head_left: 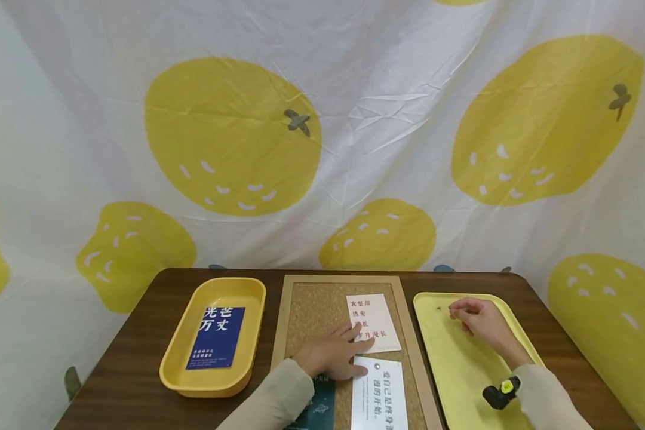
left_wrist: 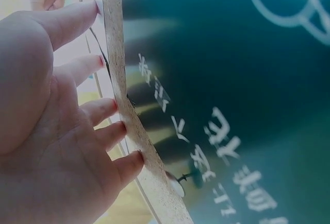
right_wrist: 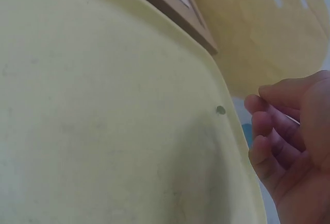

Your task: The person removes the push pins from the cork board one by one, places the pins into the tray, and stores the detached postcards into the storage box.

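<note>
My left hand [head_left: 330, 353] rests on the framed cork board [head_left: 314, 304] with its fingers spread. Its fingertips touch the lower part of a pale pink card [head_left: 373, 307] and the top of a white card [head_left: 376, 397]. A dark green card [head_left: 322, 409] lies partly under that forearm; in the left wrist view a thumbtack [left_wrist: 176, 184] stands by its edge. My right hand [head_left: 482, 322] hovers over the yellow tray [head_left: 451, 376], fingers loosely bent and thumb near the index finger. Nothing shows between them. A small thumbtack [right_wrist: 220, 110] lies on the tray just beyond the fingertips.
A yellow plastic basket [head_left: 172, 364] stands left of the board, with a blue printed card [head_left: 217, 339] in it. Everything sits on a dark brown table [head_left: 123, 370]. Behind it hangs a white cloth [head_left: 365, 119] with a lemon print.
</note>
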Tool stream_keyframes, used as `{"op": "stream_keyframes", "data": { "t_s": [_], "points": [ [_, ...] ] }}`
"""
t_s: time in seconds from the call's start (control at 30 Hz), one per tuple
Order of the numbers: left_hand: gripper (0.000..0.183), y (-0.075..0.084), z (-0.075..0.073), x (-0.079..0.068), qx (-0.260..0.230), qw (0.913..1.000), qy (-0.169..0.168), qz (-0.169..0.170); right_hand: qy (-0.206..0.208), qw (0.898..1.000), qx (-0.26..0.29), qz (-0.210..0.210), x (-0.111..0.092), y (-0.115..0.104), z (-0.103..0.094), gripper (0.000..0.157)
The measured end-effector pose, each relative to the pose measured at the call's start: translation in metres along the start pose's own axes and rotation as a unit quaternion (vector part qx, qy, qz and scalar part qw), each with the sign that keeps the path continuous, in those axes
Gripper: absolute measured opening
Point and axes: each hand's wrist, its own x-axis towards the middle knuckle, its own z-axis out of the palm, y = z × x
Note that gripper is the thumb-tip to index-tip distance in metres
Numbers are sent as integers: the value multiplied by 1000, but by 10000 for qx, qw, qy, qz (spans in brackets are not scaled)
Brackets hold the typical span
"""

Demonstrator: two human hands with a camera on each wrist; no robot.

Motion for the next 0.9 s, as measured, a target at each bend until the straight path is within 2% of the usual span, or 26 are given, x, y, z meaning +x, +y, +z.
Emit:
{"op": "stream_keyframes", "data": {
  "t_s": [0.47,0.9],
  "points": [
    [64,1,-1,-1,-42,10000,24,-30,-87,9988,-471,142,-8,9,2,14],
    [64,-1,1,0,-23,10000,76,43,-224,9974,-649,234,-10,19,3,12]
  ]
}}
